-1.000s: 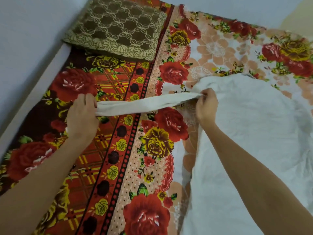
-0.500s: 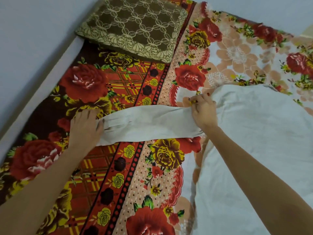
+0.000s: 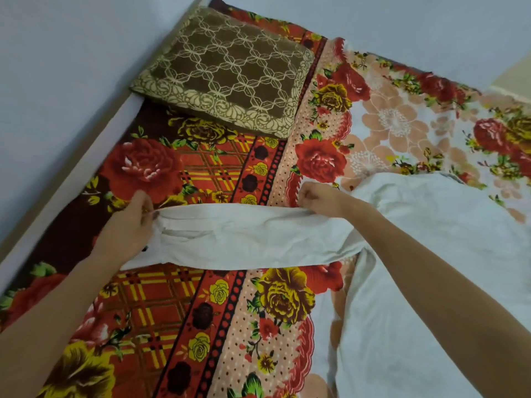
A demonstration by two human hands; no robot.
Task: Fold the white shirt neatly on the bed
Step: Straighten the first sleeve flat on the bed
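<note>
Lying on the right side of a floral bed (image 3: 230, 311), a white shirt (image 3: 431, 254) is spread flat, its sleeve (image 3: 244, 237) stretched straight out to the left. The left hand (image 3: 129, 225) grips the sleeve's cuff end. The right hand (image 3: 319, 198), fingers curled, pinches its upper edge near the shoulder. A brown pillow (image 3: 227, 70) sits beyond.

A bedroom: floral-sheeted bed (image 3: 178, 297) with pillow (image 3: 227, 73).
</note>
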